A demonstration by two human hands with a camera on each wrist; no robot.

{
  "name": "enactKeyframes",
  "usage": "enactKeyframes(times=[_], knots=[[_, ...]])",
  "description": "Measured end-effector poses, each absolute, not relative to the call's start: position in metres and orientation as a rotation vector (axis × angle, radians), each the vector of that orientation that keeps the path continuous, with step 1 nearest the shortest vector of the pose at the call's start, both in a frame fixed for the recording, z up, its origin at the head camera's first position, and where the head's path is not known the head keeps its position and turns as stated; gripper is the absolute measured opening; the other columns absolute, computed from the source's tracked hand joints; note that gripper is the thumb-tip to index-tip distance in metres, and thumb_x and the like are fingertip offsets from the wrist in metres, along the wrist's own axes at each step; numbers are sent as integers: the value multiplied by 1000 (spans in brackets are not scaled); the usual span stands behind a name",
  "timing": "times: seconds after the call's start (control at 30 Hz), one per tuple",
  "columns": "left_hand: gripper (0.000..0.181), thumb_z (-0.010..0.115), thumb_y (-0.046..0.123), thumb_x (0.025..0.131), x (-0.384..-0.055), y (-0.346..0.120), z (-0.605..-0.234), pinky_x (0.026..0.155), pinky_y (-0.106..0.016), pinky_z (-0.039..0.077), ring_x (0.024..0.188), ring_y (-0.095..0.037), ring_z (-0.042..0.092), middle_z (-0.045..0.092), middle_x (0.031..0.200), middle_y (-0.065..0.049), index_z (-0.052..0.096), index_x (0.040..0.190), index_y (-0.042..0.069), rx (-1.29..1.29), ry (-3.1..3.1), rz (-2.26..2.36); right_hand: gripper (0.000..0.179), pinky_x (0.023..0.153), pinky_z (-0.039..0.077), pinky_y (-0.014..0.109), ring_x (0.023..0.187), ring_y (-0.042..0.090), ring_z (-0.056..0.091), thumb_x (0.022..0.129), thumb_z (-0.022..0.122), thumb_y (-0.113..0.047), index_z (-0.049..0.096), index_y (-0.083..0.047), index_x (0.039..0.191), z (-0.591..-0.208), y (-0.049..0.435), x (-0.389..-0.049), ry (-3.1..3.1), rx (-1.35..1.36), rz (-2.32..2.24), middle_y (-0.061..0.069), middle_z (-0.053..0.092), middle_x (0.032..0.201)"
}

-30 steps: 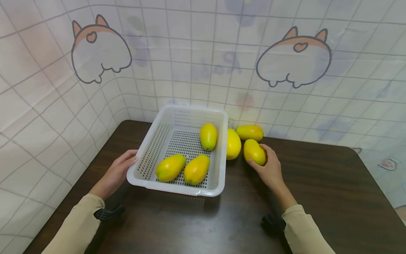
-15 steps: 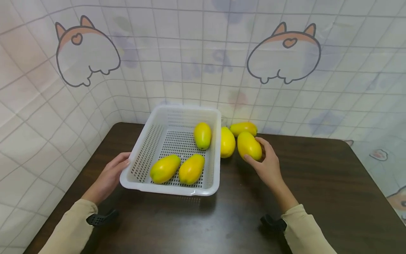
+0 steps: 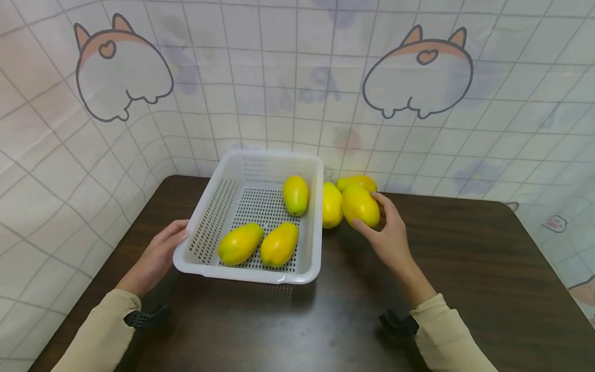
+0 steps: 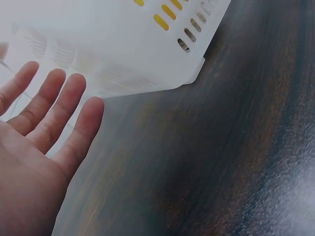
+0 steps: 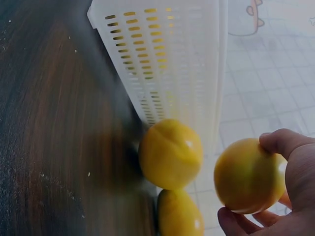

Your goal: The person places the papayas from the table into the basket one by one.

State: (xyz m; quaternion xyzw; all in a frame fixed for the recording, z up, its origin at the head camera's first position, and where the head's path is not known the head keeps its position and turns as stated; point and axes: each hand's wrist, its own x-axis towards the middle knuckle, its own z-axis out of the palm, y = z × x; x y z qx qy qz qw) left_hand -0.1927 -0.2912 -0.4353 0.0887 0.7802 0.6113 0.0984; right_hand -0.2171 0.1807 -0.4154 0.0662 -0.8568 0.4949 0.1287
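My right hand (image 3: 392,235) grips a yellow papaya (image 3: 361,205), thumb on its near side and fingers round its far right. In the right wrist view this papaya (image 5: 250,176) is raised off the table. My left hand (image 3: 158,253) is at the left rim of a white plastic basket (image 3: 248,276); in the left wrist view its fingers (image 4: 74,98) are straight and spread against the outer wall. Inside the basket are three yellow-green papayas: one at back right (image 3: 295,195), one at front left (image 3: 240,244), one at front right (image 3: 280,244).
Outside the basket's right wall sits another papaya (image 3: 331,205). Behind the held one a further papaya (image 3: 353,183) lies near the back edge, partly hidden. A printed cloth (image 3: 279,77) hangs behind and left of the dark wooden table (image 3: 353,320).
My right hand has lifted the papaya off the table, moving it up and slightly left toward the basket. My left hand stays at the rim. The head view has shifted a little.
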Motion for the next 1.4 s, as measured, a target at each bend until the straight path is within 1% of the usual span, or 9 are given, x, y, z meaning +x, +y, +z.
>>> enactKeyframes(times=[0.2,0.37,0.63,0.93,1.17,1.3,1.4], knots=[[41,35,35,105,-195,-290,-436,84,-30,52,103,-7,60,52,121,10,39,139,14,247,2317,1792,68,99,44,49,123,32,48,86,73,-25,39,-10,144,-412,178,-218,-2487,211,1440,13,45,142],[44,35,36,105,-197,-289,-434,85,-29,51,104,-6,59,51,122,10,37,140,11,238,2334,1769,69,97,44,47,122,31,48,86,73,-28,39,-11,144,-408,175,-220,-2485,226,1437,12,45,142],[43,35,36,105,-195,-289,-433,85,-29,51,103,-6,59,51,121,10,38,140,11,237,2345,1761,69,94,46,46,119,30,50,86,72,-28,38,-15,145,-401,167,-220,-2487,271,1458,11,44,143],[44,36,36,104,-193,-290,-432,84,-29,52,101,-6,61,52,119,11,38,140,10,227,2379,1748,67,93,47,45,112,29,53,86,73,-28,39,-15,143,-392,154,-221,-2484,293,1458,10,47,141],[44,36,35,105,-194,-290,-431,85,-27,51,101,-5,60,53,119,12,38,140,8,246,2376,1741,67,94,47,44,111,29,53,86,73,-27,40,-16,144,-389,145,-219,-2482,299,1495,11,47,140],[43,35,35,105,-193,-291,-431,84,-27,51,101,-5,61,54,119,12,38,139,9,253,2361,1746,67,92,47,43,109,29,54,86,72,-27,40,-16,144,-388,139,-218,-2484,308,1491,10,48,139],[41,35,34,105,-192,-292,-431,84,-28,52,101,-6,61,54,118,12,38,139,11,254,2353,1746,68,94,46,44,110,29,53,86,72,-27,39,-16,144,-388,134,-217,-2491,318,1499,10,48,140]])
